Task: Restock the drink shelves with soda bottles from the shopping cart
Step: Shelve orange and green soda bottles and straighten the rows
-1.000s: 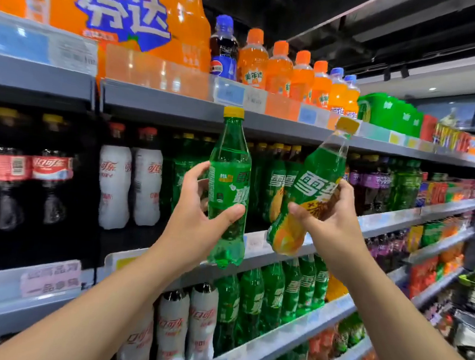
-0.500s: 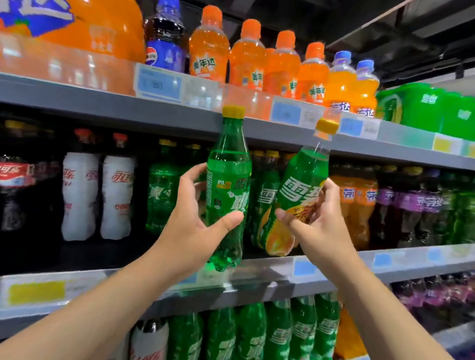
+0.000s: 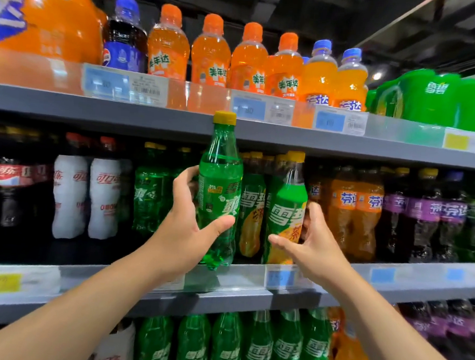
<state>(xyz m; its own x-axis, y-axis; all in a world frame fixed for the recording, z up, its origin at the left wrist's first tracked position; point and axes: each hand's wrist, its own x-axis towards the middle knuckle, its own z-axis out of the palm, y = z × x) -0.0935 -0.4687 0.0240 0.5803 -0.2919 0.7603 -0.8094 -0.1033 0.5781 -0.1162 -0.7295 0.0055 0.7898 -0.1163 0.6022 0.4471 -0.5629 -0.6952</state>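
- Left hand (image 3: pixel 187 232) grasps a green soda bottle (image 3: pixel 220 178) with a yellow cap: thumb across the front of the label, fingers wrapped behind.
- That bottle is upright at frame centre, in front of the middle shelf (image 3: pixel 420 288). Its cap overlaps the edge of the top shelf (image 3: pixel 122 115) and its base hangs just above the price rail (image 3: pixel 280 278).
- Right hand (image 3: pixel 318 250) grasps a green-and-orange bottle (image 3: pixel 286 203): thumb laid across the lower label, fingers curled round the back right side.
- That bottle stands upright inside the middle shelf, right of centre, at the front of a row of like bottles. The base is hidden by the price rail, so it may be resting on the shelf or just clear of it.
- The two held bottles are near each other but not touching.
- Middle shelf, left to right: dark cola, white bottles (image 3: pixel 69 196), green bottles, orange-labelled bottles (image 3: pixel 344 209), purple-labelled bottles (image 3: pixel 425 212).
- Top shelf: blue-capped cola bottle (image 3: pixel 125 40), then orange soda bottles (image 3: pixel 210 54), with a green multipack (image 3: pixel 433 95) at upper right.
- Bottom of frame: a row of green bottles on the lower shelf (image 3: pixel 258 350).
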